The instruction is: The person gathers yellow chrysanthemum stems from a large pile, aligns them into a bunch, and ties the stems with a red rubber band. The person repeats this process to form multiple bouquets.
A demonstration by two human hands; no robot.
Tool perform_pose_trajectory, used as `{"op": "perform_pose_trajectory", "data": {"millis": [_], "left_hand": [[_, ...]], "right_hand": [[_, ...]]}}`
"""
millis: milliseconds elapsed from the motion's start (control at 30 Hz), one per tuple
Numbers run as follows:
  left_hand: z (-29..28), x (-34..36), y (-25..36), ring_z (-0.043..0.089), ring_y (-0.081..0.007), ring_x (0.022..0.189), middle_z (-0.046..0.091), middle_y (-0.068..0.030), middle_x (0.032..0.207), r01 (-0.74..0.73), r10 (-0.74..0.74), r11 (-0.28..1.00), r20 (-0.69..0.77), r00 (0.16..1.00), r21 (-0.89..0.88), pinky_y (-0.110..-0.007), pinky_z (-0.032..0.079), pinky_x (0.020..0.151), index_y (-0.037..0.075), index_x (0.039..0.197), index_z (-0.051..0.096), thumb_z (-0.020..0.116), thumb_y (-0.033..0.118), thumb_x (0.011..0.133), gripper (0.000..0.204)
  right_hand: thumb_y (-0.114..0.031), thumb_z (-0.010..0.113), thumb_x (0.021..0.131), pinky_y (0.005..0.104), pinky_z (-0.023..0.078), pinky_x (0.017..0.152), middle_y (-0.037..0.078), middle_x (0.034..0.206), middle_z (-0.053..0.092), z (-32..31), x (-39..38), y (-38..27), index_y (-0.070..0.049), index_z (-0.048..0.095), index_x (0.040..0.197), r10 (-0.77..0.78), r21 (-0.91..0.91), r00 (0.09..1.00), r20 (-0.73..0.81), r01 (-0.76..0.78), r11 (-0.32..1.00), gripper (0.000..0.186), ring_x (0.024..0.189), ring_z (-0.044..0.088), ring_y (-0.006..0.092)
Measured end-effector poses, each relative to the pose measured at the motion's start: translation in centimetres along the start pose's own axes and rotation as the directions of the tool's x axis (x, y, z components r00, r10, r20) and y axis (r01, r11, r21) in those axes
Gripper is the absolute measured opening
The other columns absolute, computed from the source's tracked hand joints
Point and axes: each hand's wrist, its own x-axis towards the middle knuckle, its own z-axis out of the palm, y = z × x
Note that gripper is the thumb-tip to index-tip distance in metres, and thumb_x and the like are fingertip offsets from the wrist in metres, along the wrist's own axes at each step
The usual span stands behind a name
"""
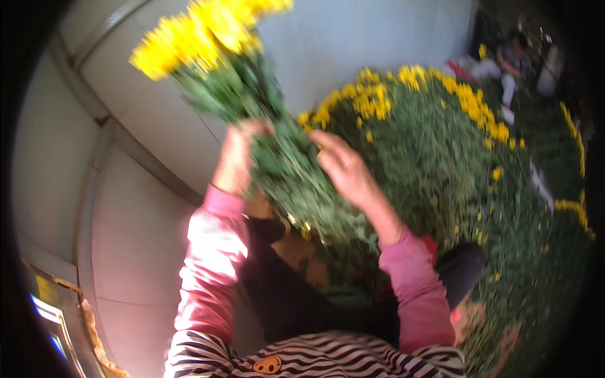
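A bunch of yellow chrysanthemums (201,38) with long leafy green stems is held up in front of me, slanting from upper left to lower right. My left hand (242,148) is closed around the stems below the flower heads. On the other side of the bunch is my right hand (343,165), its fingers stretched out toward the stems at their right edge. Whether those fingertips touch the stems cannot be made out. Motion blurs the flower heads and both hands a little.
A large heap of cut yellow flowers (428,145) spreads over the right side, blooms along its far rim. A pale panel wall (138,233) rises close on my left. At the far right another person (513,60) sits beyond the heap. My dark-trousered leg (463,268) lies bent below.
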Motion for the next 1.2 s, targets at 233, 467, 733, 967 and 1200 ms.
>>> {"op": "perform_pose_trajectory", "data": {"millis": [233,467,733,967,1200], "left_hand": [[-7.4,11.1,14.8,0.063,-0.0231,0.096,0.064,-0.0103,0.108,-0.275,0.237,0.942,-0.199,0.951,-0.191,-0.038,0.054,0.079,0.005,0.112,0.06,0.054,0.032,0.091,0.035],[-12.8,19.3,24.3,0.064,-0.0272,0.09,0.066,-0.0132,0.101,-0.335,0.396,0.865,0.1,0.913,-0.373,-0.04,0.053,0.081,-0.001,0.108,0.06,0.051,0.028,0.091,0.035],[2.9,5.6,18.2,0.064,-0.0196,0.089,0.068,-0.0113,0.09,-0.722,0.413,0.567,0.621,0.666,0.398,-0.031,0.05,0.079,0.007,0.103,0.066,0.054,0.032,0.085,0.033],[10.5,-5.3,1.9,0.058,-0.0179,0.106,0.062,-0.0077,0.114,0.207,-0.501,0.865,0.81,0.306,0.457,-0.031,0.05,0.087,0.0,0.127,0.049,0.068,0.001,0.072,0.058],[18.2,-10.4,-5.8,0.052,-0.0164,0.112,0.064,-0.0074,0.113,0.058,-0.475,0.877,0.879,-0.039,0.477,-0.033,0.04,0.097,0.004,0.119,0.059,0.085,0.013,0.06,0.065]], "right_hand": [[-0.057,0.042,0.092,0.0373,0.043,0.095,0.023,0.118,0.06,-5.6,-16.2,16.1,-0.001,0.055,0.125,0.864,-0.507,0.487,0.126,-0.717,0.478,0.066,0.112,0.057,0.0322],[-0.046,0.053,0.088,0.0428,0.044,0.092,0.019,0.114,0.062,-2.4,-19.3,17.0,-0.003,0.062,0.115,0.84,-0.674,0.48,0.254,-0.534,0.51,0.051,0.106,0.058,0.0352],[-0.025,0.076,0.075,0.0421,0.04,0.1,0.017,0.134,0.048,-4.0,-11.8,-1.9,0.0,0.04,0.135,0.156,-0.056,0.965,-0.212,-0.172,0.984,0.074,0.123,0.048,0.0306],[-0.022,0.084,0.069,0.0381,0.044,0.094,0.013,0.123,0.054,-2.6,-17.2,-0.4,-0.003,0.04,0.135,0.205,0.524,0.936,-0.287,-0.025,0.851,0.081,0.115,0.051,0.0205],[-0.008,0.077,0.074,0.0292,0.047,0.077,0.003,0.095,0.061,1.0,-22.6,1.3,-0.002,0.057,0.108,0.612,0.799,0.631,-0.478,0.023,0.6,0.041,0.085,0.057,0.0126]]}}
